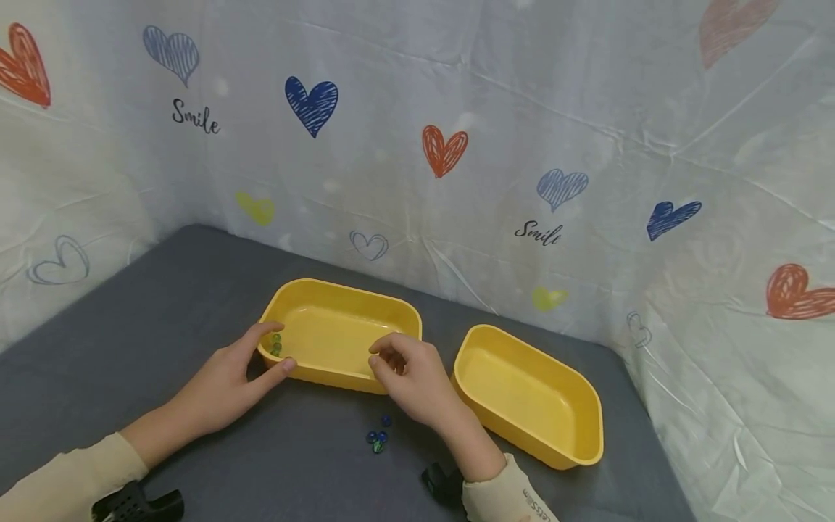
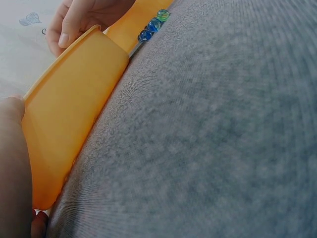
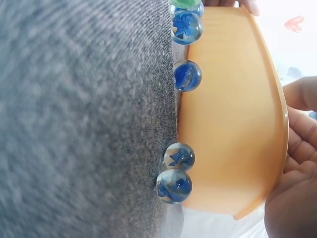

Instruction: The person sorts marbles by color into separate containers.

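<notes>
Grey cloth (image 1: 274, 475) is supporting loose marbles (image 1: 383, 437) just before the left tub (image 1: 326, 337). The left hand (image 1: 223, 380) is gripping that tub's end, steadiness probably preventing tipping; the right hand (image 1: 417, 380) is hanging over its other end, fingers bent, possible contents hidden.

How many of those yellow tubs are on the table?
2. One yellow tub has the left hand at its left end; the second yellow tub stands to its right, past the right hand. No others show.
</notes>
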Tool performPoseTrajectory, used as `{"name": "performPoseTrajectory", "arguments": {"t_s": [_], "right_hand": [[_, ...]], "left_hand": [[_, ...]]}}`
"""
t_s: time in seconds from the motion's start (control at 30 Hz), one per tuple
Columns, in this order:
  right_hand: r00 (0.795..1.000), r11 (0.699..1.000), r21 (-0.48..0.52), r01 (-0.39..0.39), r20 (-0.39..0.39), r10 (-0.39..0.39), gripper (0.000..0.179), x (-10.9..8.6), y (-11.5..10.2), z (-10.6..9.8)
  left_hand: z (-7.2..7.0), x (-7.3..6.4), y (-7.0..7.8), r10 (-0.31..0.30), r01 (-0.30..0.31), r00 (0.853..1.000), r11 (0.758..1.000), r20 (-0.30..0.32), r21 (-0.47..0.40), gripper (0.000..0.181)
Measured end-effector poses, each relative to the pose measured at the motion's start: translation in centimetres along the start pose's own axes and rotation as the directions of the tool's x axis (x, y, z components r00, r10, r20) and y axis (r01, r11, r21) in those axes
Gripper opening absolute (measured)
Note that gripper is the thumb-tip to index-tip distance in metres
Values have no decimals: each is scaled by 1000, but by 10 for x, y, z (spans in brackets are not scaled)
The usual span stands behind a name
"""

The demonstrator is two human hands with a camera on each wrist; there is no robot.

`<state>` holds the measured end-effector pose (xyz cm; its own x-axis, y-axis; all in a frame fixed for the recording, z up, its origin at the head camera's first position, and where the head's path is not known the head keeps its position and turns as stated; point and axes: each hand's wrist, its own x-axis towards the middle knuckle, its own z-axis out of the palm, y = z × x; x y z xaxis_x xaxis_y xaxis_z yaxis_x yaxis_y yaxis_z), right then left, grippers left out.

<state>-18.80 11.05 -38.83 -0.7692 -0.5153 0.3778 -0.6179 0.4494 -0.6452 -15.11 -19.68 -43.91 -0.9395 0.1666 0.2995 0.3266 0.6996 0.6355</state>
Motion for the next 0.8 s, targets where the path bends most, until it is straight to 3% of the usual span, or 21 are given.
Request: {"name": "performPoseTrajectory", "arguments": {"t_s": [0.53, 0.8], "right_hand": [[999, 1000, -9, 22, -32, -23, 5, -3, -6, -1], [981, 988, -69, 140, -129, -148, 7, -8, -15, 1]], "left_hand": [[0, -1, -2, 7, -7, 1000, 1000, -6, -15, 69], [0, -1, -1, 16, -16, 1000, 1000, -9, -11, 67]]}}
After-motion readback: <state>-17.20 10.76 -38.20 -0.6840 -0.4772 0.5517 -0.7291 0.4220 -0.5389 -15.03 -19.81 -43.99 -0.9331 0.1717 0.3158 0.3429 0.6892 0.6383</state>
